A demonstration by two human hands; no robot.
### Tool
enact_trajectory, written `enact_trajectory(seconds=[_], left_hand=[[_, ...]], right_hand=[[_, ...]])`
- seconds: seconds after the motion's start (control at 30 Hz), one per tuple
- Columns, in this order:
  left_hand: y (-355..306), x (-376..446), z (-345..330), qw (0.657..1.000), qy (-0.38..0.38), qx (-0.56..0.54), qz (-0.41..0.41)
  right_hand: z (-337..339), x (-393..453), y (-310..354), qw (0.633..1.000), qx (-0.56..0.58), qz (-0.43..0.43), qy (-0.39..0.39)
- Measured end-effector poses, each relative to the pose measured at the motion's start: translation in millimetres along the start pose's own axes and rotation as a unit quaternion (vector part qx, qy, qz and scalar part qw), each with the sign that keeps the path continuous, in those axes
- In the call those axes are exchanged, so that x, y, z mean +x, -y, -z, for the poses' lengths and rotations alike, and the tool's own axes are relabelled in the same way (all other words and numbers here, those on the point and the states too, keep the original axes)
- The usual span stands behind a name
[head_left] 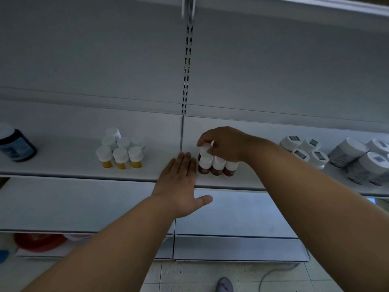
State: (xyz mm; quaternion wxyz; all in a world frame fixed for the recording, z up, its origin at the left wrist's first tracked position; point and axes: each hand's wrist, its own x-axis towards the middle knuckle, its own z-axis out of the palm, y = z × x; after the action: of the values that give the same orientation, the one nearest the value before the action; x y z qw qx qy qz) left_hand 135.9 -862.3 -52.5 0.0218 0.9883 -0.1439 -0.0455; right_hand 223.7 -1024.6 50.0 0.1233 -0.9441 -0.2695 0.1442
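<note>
Back panel (84,60): pale grey, spans the whole view behind the goods

Shelf (63,165): white, carries all stock listed below; a second, lower shelf (231,211) juts forward beneath it

Floor (189,275): light tiles, with a grey cable (269,275) lying at the right

Slotted upright (188,70): metal strip, runs down the middle of the back panel to the shelf

Left hand (179,182): flat, fingers straight and together, thumb spread to the right; the fingers lie on the shelf hard against the left side of the brown bottles, though whether they touch cannot be told

Right hand (227,144): reaches in from the right above the brown bottles, fingers curled, thumb and fingers pinching the white cap of the rear brown bottle (205,148)

White tubs (362,163): large, labelled, far right of the shelf

Dark blue jar (16,144): white lid, far left of the shelf

White jars (303,150): squat, square labels on the lids, just left of the white tubs

Yellow-labelled bottles (121,152): white caps, packed in rows, left of the slotted upright, well apart from the hands

Brown bottles (217,167): white caps, three in the front row, upright, touching one another, just right of the slotted upright near the front edge of the shelf; the rear brown bottle stands behind the leftmost one
</note>
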Motion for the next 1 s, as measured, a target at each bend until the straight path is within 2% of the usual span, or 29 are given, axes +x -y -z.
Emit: enact_trajectory(seconds=[0.07,0.13,0.17,0.2,0.23,0.3,0.33,0.37,0.47,0.53,0.67,0.77,0.9,1.0], left_hand=[[0,0,0,1.000,0.004,0.004,0.001],[0,-1,0,1.000,0.008,0.004,0.002],[0,-1,1,1.000,0.008,0.002,0.002],[0,-1,1,1.000,0.008,0.000,0.002],[0,-1,0,1.000,0.008,-0.001,0.001],[1,0,-1,1.000,0.005,-0.003,-0.001],[1,1,-2,1.000,0.003,-0.005,-0.001],[1,2,-4,1.000,0.000,-0.009,0.000],[3,5,-12,1.000,-0.019,-0.024,0.001],[5,7,-17,0.999,-0.036,-0.025,-0.001],[7,11,-21,0.998,-0.063,-0.018,-0.014],[7,11,-22,0.998,-0.061,-0.023,-0.013],[7,10,-23,0.998,-0.061,-0.029,-0.012],[6,9,-19,0.998,-0.049,-0.027,-0.010]], right_hand=[[4,1,-2,0.998,-0.020,0.013,-0.053],[11,-8,1,0.991,0.019,-0.005,-0.133],[13,-15,4,0.981,0.092,-0.026,-0.169],[15,-25,9,0.957,0.212,-0.041,-0.196],[14,-37,17,0.909,0.357,-0.043,-0.210],[11,-62,36,0.766,0.612,-0.026,-0.198],[8,-73,43,0.695,0.699,-0.017,-0.170],[5,-82,50,0.640,0.755,-0.012,-0.138],[-5,-102,63,0.519,0.853,0.011,-0.055],[-11,-111,66,0.469,0.882,0.029,-0.027],[-16,-123,67,0.429,0.898,0.090,0.028],[-17,-127,67,0.442,0.891,0.103,0.017],[-18,-129,70,0.440,0.895,0.077,0.007],[-20,-131,69,0.443,0.893,0.074,0.024]])
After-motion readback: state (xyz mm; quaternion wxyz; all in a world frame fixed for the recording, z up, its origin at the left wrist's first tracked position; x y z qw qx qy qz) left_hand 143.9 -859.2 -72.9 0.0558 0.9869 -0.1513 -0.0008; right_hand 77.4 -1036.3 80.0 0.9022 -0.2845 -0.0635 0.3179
